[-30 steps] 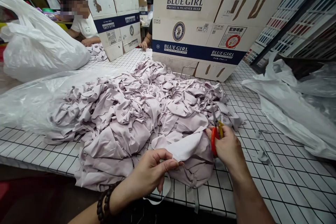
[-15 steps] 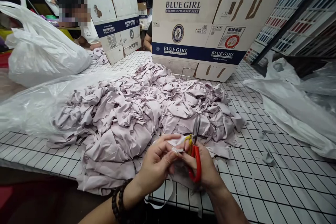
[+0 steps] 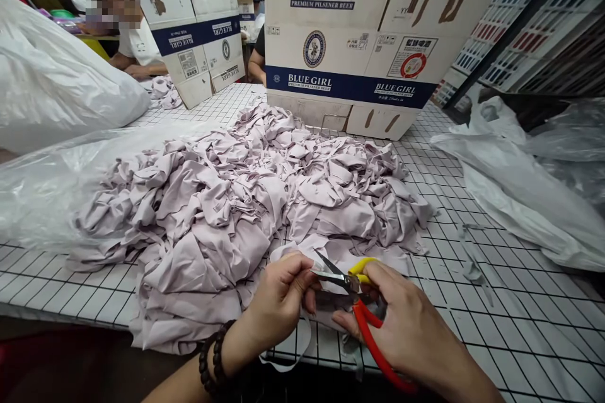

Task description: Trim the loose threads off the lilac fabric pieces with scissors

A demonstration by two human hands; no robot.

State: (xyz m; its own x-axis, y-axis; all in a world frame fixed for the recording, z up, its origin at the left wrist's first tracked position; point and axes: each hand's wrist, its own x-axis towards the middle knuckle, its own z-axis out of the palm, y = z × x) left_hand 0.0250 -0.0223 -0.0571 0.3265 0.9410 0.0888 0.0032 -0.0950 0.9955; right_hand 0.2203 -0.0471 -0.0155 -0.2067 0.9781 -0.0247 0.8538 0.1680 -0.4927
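Observation:
Scissors (image 3: pixel 352 283) with one yellow and one red handle are in my right hand (image 3: pixel 401 315). Their blades are spread and point left, the tips close to my left fingertips. My left hand (image 3: pixel 281 286), with dark beads at the wrist, pinches a piece of pale fabric (image 3: pixel 302 245) at the blades. A thin white strip (image 3: pixel 302 343) hangs in a loop below that hand. Right behind both hands lies a large heap of pale lilac cloth pieces (image 3: pixel 227 195). Exactly where the blades meet the fabric is partly hidden by my fingers.
Two cardboard boxes, a large one (image 3: pixel 331 31) and a smaller one (image 3: pixel 208 3), stand at the back of the grid-patterned table (image 3: pixel 472 321). Plastic bags lie left (image 3: pixel 61 75) and right (image 3: pixel 515 176). A person (image 3: pixel 137 44) sits behind at left; another's arm (image 3: pixel 258 66) shows beside the large box.
The scissors have swung from upright, blades closed, to pointing left with blades spread at my left fingertips. My right hand has moved right and gripped their handles. The view has shifted slightly.

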